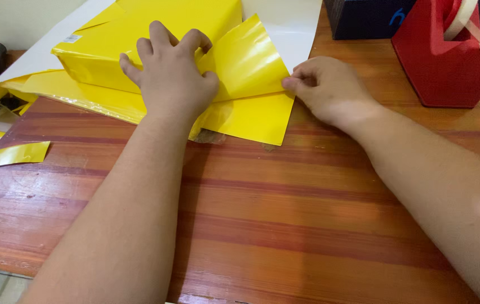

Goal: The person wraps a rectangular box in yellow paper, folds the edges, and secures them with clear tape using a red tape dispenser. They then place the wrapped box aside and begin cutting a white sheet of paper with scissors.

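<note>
A box wrapped in glossy yellow paper (155, 22) lies at the far side of the wooden table (285, 214). My left hand (169, 73) presses flat on the near end of the box, fingers spread over the folded paper. A triangular yellow flap (248, 59) stands up beside it. My right hand (324, 90) pinches the right corner of that flap between thumb and fingers. Below the flap a flat yellow sheet (251, 118) spreads on the table.
A red tape dispenser (448, 56) with a roll of tape stands at the far right. Behind it is a dark blue box (364, 17). A yellow paper scrap (9, 155) lies at the left edge. White paper backing (290, 28) shows under the box.
</note>
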